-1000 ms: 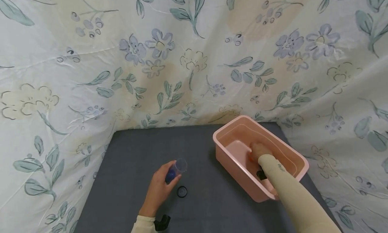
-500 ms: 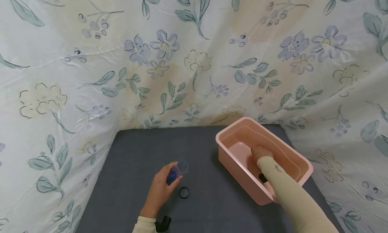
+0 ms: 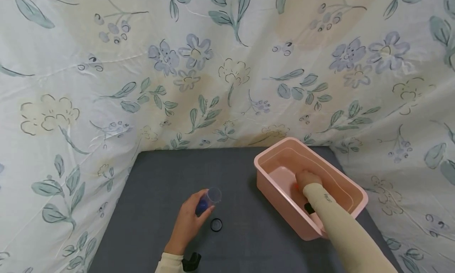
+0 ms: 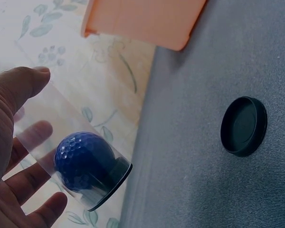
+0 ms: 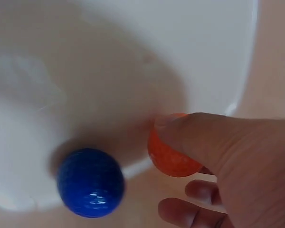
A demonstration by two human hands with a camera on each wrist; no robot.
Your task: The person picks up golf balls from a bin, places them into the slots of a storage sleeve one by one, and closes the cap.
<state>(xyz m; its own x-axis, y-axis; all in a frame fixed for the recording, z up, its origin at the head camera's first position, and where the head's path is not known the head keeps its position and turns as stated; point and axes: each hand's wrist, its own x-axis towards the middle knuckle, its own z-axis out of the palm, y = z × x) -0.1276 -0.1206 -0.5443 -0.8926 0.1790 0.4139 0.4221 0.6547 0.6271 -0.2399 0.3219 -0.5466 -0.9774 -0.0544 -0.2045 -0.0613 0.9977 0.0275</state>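
My left hand (image 3: 188, 221) holds a clear plastic tube (image 4: 61, 114) tilted above the table, thumb on one side and fingers on the other. Inside the tube, at its black-capped end, sits a dimpled dark blue golf ball (image 4: 83, 159). A round black lid (image 4: 244, 126) lies on the table beside this hand. My right hand (image 3: 308, 179) reaches down into the pink bin (image 3: 277, 209). Between its thumb and fingers it pinches an orange golf ball (image 5: 173, 154). Another blue golf ball (image 5: 91, 183) rests on the bin floor close by.
The dark grey table (image 3: 170, 170) carries the bin on its right side, turned at an angle with high walls. A floral cloth (image 3: 227, 87) hangs behind the table and along both sides.
Both hands stay nearly in place, the right one still down in the bin. The whole head view has shifted slightly, so things appear a little farther right.
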